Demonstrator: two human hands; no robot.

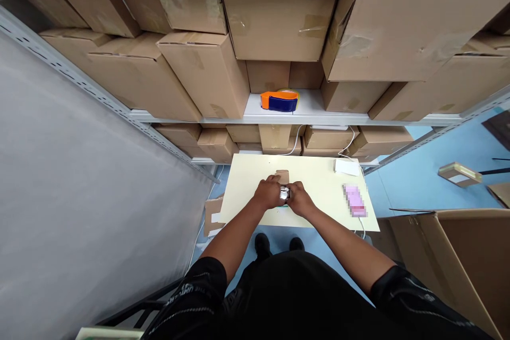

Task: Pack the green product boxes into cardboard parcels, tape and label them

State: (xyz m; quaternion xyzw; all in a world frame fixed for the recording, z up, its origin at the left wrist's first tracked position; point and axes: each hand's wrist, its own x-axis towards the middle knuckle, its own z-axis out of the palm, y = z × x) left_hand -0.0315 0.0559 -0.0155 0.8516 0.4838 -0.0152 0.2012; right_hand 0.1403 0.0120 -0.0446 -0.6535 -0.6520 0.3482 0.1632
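Over the pale yellow table point(314, 175), my left hand point(268, 193) and my right hand point(299, 198) meet around a small shiny silver object point(284, 193). Both hands have their fingers curled on it, one from each side. I cannot make out what the object is. A small brown cardboard piece point(282, 175) lies on the table just beyond my fingers.
A pink phone point(354, 200) and a white adapter point(347, 167) with a cable lie on the table's right side. An orange and blue tape dispenser point(279, 101) sits on the shelf among stacked cardboard boxes point(279, 16). An open large box point(466, 260) stands at my right.
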